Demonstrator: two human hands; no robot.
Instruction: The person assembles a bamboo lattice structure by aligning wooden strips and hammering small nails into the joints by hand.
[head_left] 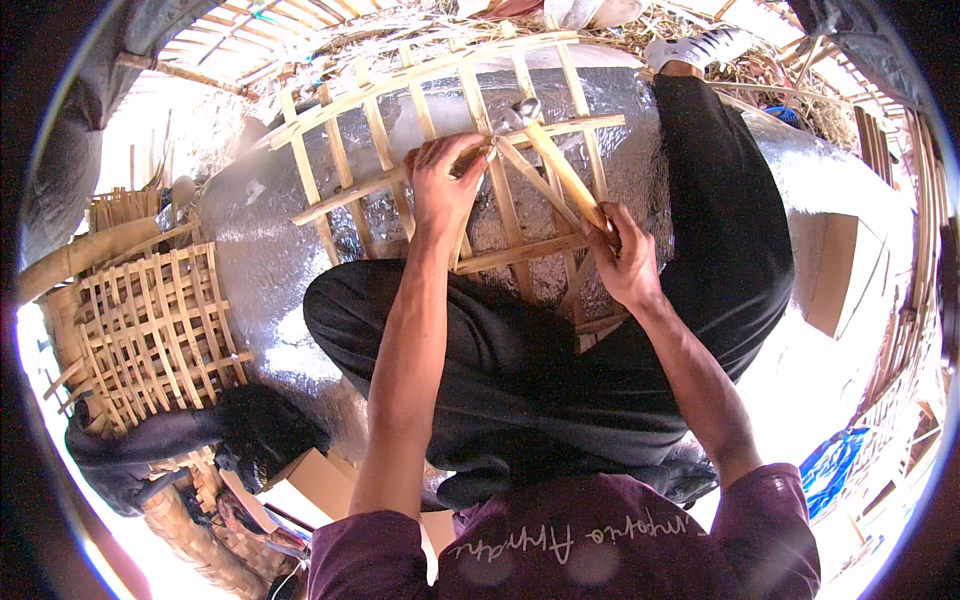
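A lattice of pale bamboo strips (pixel 473 93) leans over my lap and crossed legs, with long slats running across several upright ones. My right hand (pixel 627 255) is closed round the wooden handle of a hammer (pixel 562 172). The hammer's metal head rests close to a joint of the lattice, just right of my left fingertips. My left hand (pixel 443 180) is closed in a pinch at that joint, thumb and forefinger together. Whatever they pinch is too small to make out. A loose-looking thin strip slants between the joint and my right hand.
Shiny silver foil sheeting (pixel 250 225) covers the ground around me. A woven bamboo panel (pixel 150 325) lies at the left, with dark cloth (pixel 265 425) and a cardboard box (pixel 312 484) nearer. Blue plastic (pixel 836 468) lies at the right; dry straw (pixel 770 85) and a shoe (pixel 700 48) are beyond.
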